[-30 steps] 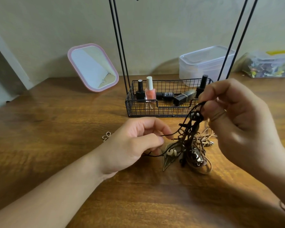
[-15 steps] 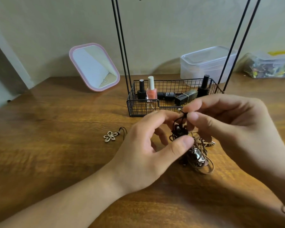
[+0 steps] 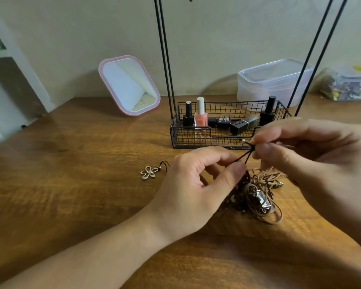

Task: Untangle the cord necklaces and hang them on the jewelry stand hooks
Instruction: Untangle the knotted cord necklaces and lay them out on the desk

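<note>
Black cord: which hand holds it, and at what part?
Both. The right hand pinches the black cord near its beaded end; the left hand pinches it lower, just above the tangle.

Left hand (image 3: 193, 187), right hand (image 3: 313, 155) apparently pinching, close together

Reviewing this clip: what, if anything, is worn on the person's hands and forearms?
Both forearms are bare, with no sleeves in view. The left hand shows no ring, watch or glove. The right hand shows no glove either; any ring there is too blurred to tell.
</note>
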`<state>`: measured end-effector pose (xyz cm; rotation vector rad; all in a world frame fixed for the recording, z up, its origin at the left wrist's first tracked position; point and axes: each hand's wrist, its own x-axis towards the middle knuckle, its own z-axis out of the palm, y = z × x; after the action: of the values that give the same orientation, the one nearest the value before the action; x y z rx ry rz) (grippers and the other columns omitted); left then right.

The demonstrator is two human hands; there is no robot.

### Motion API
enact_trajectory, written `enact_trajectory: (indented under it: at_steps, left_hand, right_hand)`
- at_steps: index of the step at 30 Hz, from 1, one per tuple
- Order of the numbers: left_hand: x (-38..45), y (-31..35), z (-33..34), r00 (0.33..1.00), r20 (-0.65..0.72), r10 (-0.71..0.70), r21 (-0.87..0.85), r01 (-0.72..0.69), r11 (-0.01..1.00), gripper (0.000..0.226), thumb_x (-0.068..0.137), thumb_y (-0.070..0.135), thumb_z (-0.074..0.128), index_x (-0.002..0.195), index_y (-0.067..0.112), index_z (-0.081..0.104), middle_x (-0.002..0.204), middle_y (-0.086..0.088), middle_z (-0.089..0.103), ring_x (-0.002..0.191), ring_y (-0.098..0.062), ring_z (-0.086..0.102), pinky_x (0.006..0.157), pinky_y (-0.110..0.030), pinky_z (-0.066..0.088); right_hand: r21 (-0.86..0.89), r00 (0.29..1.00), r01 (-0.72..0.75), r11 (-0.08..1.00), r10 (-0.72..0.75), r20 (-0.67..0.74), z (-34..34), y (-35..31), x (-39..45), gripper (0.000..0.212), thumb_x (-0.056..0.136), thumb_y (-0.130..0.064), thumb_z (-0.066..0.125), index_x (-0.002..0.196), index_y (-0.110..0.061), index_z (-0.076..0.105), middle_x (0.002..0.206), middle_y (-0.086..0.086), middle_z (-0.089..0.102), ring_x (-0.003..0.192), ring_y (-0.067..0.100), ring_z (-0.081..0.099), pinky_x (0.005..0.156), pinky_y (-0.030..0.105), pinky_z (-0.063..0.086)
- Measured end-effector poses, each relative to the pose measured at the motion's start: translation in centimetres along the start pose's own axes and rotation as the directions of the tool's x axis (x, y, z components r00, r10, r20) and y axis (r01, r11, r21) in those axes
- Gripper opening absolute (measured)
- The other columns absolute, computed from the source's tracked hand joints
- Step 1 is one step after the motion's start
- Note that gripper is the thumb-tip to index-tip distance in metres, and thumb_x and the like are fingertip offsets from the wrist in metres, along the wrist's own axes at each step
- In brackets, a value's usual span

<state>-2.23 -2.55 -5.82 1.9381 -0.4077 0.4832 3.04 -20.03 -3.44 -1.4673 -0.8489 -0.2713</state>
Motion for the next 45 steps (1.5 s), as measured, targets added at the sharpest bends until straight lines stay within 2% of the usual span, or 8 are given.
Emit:
enact_trajectory:
  at_steps: [10, 16, 22, 28, 37, 40, 42, 45]
  left_hand:
    - [0.2, -0.4, -0.7, 0.993, 0.078, -0.084, -0.101, 0.092, 0.991, 0.014, 0.096, 0.019, 0.057, 0.099, 0.017, 0.071, 0.085, -0.003, 0.070, 0.077, -0.015, 0.064, 0.073, -0.041, 0.055]
    - [0.5, -0.7, -1.1, 0.971, 0.076, -0.226, -0.325, 0.238, 0.915, 0.016, 0.090, 0.022, 0.058, 0.082, 0.025, 0.072, 0.075, 0.002, 0.062, 0.077, -0.012, 0.058, 0.077, -0.023, 0.051]
    - [0.5, -0.9, -0.7, 0.945, 0.107, -0.310, -0.537, 0.317, 0.782, 0.012, 0.091, 0.022, 0.054, 0.094, 0.017, 0.065, 0.095, -0.001, 0.064, 0.087, -0.016, 0.063, 0.075, -0.035, 0.057]
    - [-0.3, -0.7, 0.0, 0.990, -0.084, -0.112, -0.298, 0.082, 0.951, 0.041, 0.081, 0.025, 0.073, 0.114, 0.023, 0.049, 0.127, 0.001, 0.053, 0.084, -0.019, 0.063, 0.076, -0.038, 0.055]
    - [-0.2, -0.3, -0.4, 0.980, -0.179, 0.083, 0.022, -0.080, 0.997, 0.013, 0.083, 0.024, 0.073, 0.093, 0.017, 0.071, 0.096, 0.004, 0.064, 0.084, -0.022, 0.063, 0.063, -0.025, 0.050]
    - [-0.2, -0.4, -0.5, 0.983, -0.154, 0.100, 0.037, -0.095, 0.995, 0.010, 0.086, 0.022, 0.071, 0.089, 0.012, 0.072, 0.091, 0.001, 0.065, 0.084, -0.024, 0.062, 0.061, -0.034, 0.052]
    - [-0.1, -0.4, -0.5, 0.983, -0.156, 0.096, 0.038, -0.091, 0.995, 0.011, 0.086, 0.021, 0.070, 0.089, 0.011, 0.072, 0.090, 0.001, 0.066, 0.085, -0.024, 0.063, 0.062, -0.033, 0.053]
    - [0.0, -0.3, -0.6, 0.980, -0.166, 0.113, 0.081, -0.101, 0.992, 0.013, 0.085, 0.024, 0.072, 0.091, 0.012, 0.073, 0.090, 0.002, 0.067, 0.086, -0.021, 0.064, 0.062, -0.028, 0.054]
  right_hand:
    - [0.170, 0.987, -0.083, 0.982, 0.104, -0.119, 0.0, 0.3, 0.5, 0.012, 0.074, -0.017, 0.072, 0.081, -0.023, 0.079, 0.069, 0.005, 0.073, 0.065, 0.024, 0.073, 0.062, 0.029, 0.059]
    - [0.299, 0.968, -0.166, 0.940, 0.213, -0.133, -0.2, 0.6, 0.8, 0.011, 0.077, -0.012, 0.068, 0.081, -0.017, 0.076, 0.067, 0.008, 0.070, 0.066, 0.025, 0.072, 0.060, 0.027, 0.058]
    - [0.356, 0.954, -0.218, 0.909, 0.275, -0.119, -0.2, 0.8, 0.9, 0.014, 0.079, -0.009, 0.063, 0.078, -0.017, 0.075, 0.064, 0.005, 0.067, 0.064, 0.024, 0.072, 0.059, 0.028, 0.058]
    - [0.334, 0.963, -0.239, 0.912, 0.267, -0.041, 0.4, 0.6, 0.4, 0.009, 0.074, -0.018, 0.068, 0.080, -0.018, 0.075, 0.069, 0.006, 0.068, 0.068, 0.026, 0.073, 0.055, 0.030, 0.058]
    - [0.355, 0.965, -0.251, 0.901, 0.259, 0.025, 0.5, 0.6, 0.1, 0.012, 0.072, -0.020, 0.070, 0.082, -0.015, 0.076, 0.070, 0.010, 0.069, 0.068, 0.029, 0.073, 0.054, 0.030, 0.058]
    - [0.245, 0.974, -0.209, 0.947, 0.223, -0.032, 0.5, 0.8, -0.1, 0.009, 0.078, -0.015, 0.069, 0.087, -0.014, 0.072, 0.078, 0.007, 0.071, 0.071, 0.027, 0.072, 0.055, 0.034, 0.058]
    - [-0.053, 0.995, -0.060, 0.997, 0.056, -0.079, 0.2, 1.0, -0.3, 0.012, 0.084, -0.012, 0.074, 0.094, -0.016, 0.069, 0.094, 0.003, 0.068, 0.080, 0.024, 0.069, 0.057, 0.037, 0.058]
    - [-0.412, 0.972, 0.233, 0.881, -0.198, 0.124, -0.4, 0.7, -0.5, 0.003, 0.085, -0.019, 0.071, 0.087, -0.017, 0.071, 0.092, 0.002, 0.063, 0.081, 0.019, 0.061, 0.056, 0.032, 0.049]
